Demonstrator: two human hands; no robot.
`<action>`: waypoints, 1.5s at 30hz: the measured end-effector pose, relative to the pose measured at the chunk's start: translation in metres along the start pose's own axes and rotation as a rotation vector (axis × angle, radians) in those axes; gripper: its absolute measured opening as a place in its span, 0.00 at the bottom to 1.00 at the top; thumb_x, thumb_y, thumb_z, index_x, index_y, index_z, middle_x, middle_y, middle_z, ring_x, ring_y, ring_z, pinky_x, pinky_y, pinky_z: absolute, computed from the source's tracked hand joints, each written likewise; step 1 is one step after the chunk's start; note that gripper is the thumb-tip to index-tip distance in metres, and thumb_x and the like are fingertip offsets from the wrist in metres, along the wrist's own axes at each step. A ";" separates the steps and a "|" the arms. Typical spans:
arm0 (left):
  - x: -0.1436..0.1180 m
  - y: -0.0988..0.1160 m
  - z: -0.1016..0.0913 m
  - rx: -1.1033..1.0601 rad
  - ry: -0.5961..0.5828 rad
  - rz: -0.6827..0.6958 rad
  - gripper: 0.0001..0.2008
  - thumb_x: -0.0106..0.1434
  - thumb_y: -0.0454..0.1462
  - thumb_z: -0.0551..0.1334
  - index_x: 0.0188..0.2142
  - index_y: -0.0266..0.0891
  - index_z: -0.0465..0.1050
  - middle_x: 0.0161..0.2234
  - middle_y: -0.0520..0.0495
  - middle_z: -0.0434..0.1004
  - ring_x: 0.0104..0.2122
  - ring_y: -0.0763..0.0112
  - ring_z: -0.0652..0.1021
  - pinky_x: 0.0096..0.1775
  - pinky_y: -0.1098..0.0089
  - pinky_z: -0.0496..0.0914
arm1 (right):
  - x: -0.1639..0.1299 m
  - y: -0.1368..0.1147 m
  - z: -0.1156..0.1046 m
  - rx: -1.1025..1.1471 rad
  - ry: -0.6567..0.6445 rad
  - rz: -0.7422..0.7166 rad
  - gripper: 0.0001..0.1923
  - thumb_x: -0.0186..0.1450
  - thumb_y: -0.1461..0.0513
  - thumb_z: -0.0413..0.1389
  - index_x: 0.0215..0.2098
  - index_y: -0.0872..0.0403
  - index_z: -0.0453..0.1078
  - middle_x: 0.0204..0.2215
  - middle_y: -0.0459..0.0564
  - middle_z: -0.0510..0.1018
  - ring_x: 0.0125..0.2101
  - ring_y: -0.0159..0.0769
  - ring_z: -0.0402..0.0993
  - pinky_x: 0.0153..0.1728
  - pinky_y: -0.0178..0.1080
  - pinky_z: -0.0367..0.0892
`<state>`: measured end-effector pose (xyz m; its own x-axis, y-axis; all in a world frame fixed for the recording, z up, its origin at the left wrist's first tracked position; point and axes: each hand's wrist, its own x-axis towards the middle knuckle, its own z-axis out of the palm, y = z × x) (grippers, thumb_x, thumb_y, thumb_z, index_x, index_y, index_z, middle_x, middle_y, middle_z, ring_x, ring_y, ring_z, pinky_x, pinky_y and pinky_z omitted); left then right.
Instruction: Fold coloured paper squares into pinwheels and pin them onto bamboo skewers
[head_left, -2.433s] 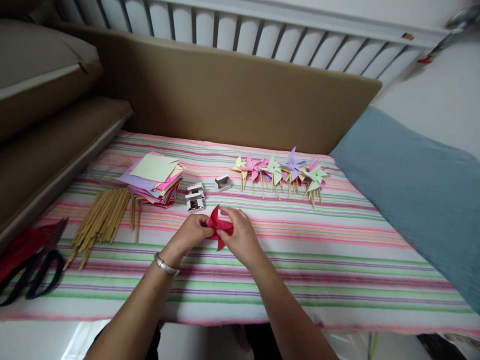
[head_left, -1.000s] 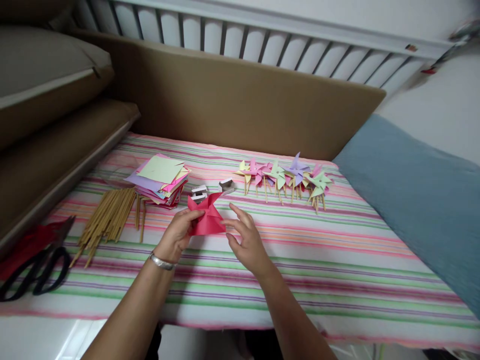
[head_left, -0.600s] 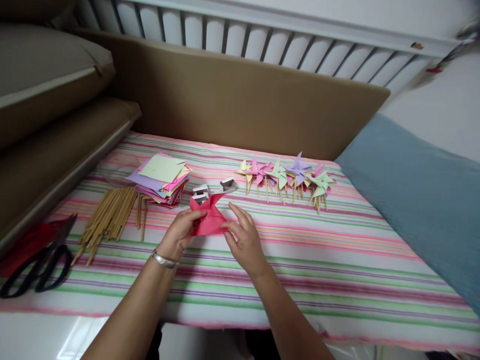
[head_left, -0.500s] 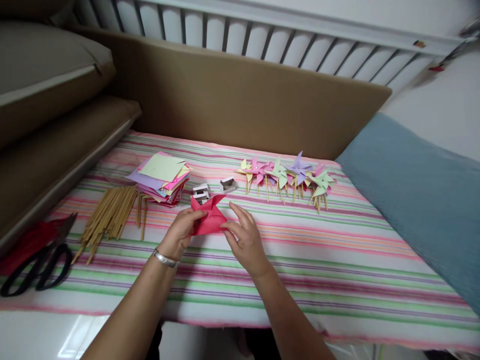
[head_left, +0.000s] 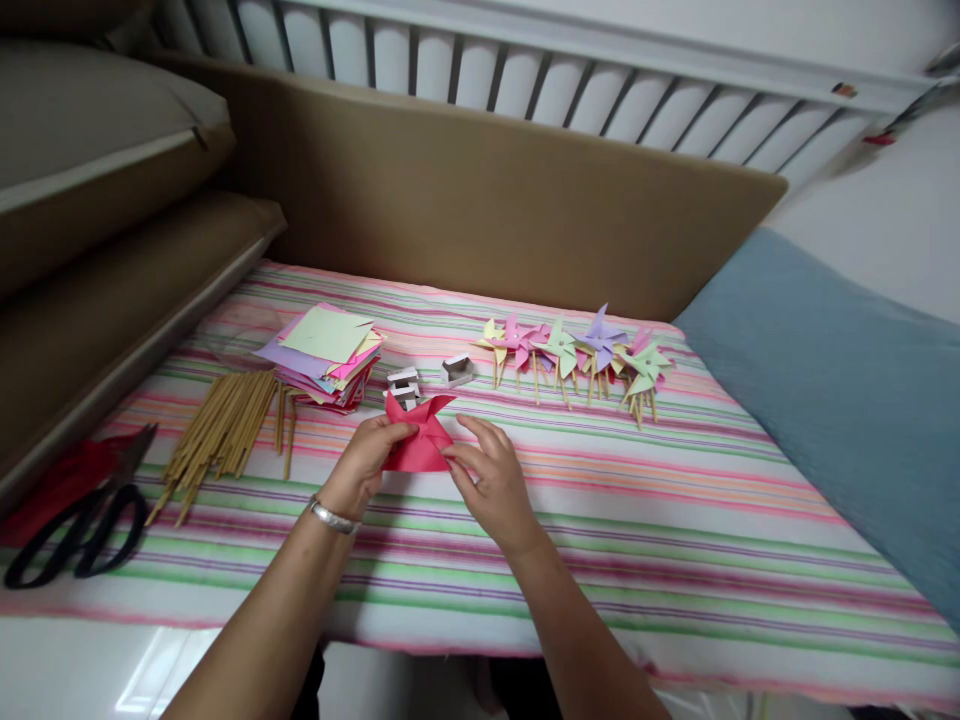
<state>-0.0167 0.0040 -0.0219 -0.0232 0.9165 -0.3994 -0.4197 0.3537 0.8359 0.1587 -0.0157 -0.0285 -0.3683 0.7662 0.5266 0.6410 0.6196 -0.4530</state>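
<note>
A red paper pinwheel [head_left: 421,440], its corners cut and partly folded towards the middle, is held over the striped cloth. My left hand [head_left: 373,452] pinches its left side, thumb on top near the centre. My right hand [head_left: 486,468] has thumb and index finger closed on the right edge, with the other fingers raised and bent. Just beyond the paper lie small white open boxes [head_left: 405,380]. To the left are a stack of coloured paper squares [head_left: 326,340] and a bundle of thin wooden sticks [head_left: 221,430].
Several finished pinwheels on sticks [head_left: 562,345] lie at the back right. Black-handled scissors [head_left: 94,530] rest at the left front beside red material [head_left: 60,480]. Brown cushions [head_left: 135,270] are stacked at left; a brown board [head_left: 480,190] stands behind, and blue fabric [head_left: 840,380] borders the right.
Both hands stay almost in place on the red paper pinwheel. Its right corner now looks folded in slightly more. The whole view has shifted a little.
</note>
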 end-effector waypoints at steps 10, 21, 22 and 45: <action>0.007 -0.006 -0.005 0.007 0.006 0.004 0.07 0.39 0.34 0.68 0.19 0.34 0.73 0.17 0.50 0.75 0.18 0.74 0.71 0.24 0.74 0.61 | 0.002 0.000 -0.004 0.035 -0.055 -0.036 0.08 0.63 0.64 0.52 0.35 0.49 0.74 0.57 0.52 0.64 0.57 0.44 0.57 0.54 0.51 0.58; -0.001 -0.012 0.010 0.124 0.003 0.048 0.06 0.38 0.33 0.68 0.19 0.34 0.75 0.18 0.49 0.75 0.19 0.72 0.71 0.25 0.72 0.64 | 0.004 -0.001 -0.002 0.085 -0.015 0.104 0.07 0.61 0.63 0.54 0.33 0.49 0.74 0.56 0.51 0.65 0.60 0.47 0.51 0.55 0.54 0.55; -0.002 -0.014 0.012 0.130 -0.016 0.051 0.06 0.39 0.33 0.68 0.20 0.34 0.76 0.19 0.48 0.76 0.19 0.72 0.72 0.26 0.71 0.65 | 0.004 -0.002 -0.001 0.093 0.003 0.116 0.06 0.61 0.63 0.54 0.32 0.49 0.74 0.56 0.51 0.65 0.60 0.47 0.51 0.55 0.55 0.55; 0.000 -0.021 0.012 0.148 -0.181 -0.014 0.06 0.40 0.33 0.68 0.23 0.35 0.78 0.20 0.49 0.77 0.19 0.74 0.71 0.25 0.74 0.62 | 0.005 0.000 0.005 0.107 0.046 0.240 0.04 0.57 0.65 0.56 0.26 0.51 0.71 0.54 0.53 0.68 0.59 0.48 0.53 0.55 0.55 0.54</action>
<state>0.0026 -0.0014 -0.0347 0.1504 0.9253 -0.3481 -0.2806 0.3776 0.8824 0.1537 -0.0108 -0.0292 -0.1818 0.8860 0.4265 0.6306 0.4378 -0.6408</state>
